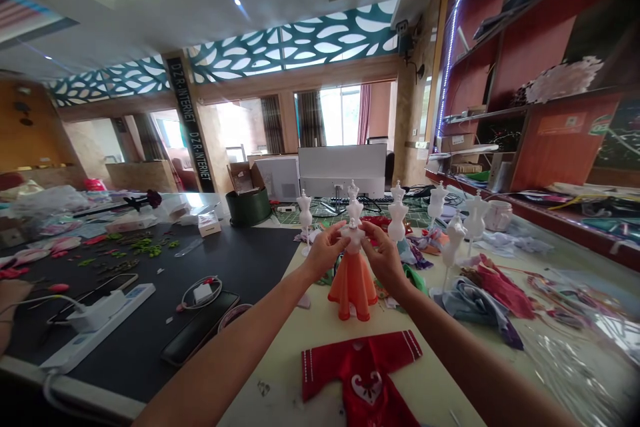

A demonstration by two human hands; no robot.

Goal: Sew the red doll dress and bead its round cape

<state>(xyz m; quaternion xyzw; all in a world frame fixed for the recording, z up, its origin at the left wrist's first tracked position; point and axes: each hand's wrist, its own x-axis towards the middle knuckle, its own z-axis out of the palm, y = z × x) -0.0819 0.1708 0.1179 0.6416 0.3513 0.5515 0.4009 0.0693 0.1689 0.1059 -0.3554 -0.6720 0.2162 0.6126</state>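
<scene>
We find the left hand and right hand pinching a miniature dress form in an orange skirt; a red tunic lies before it.

Miniature dress form on the desk, between the left hand and right hand; doll's garment before it, further dress forms behind and right, fabric scraps at right, power strip on a second desk at left, monitor behind.
</scene>
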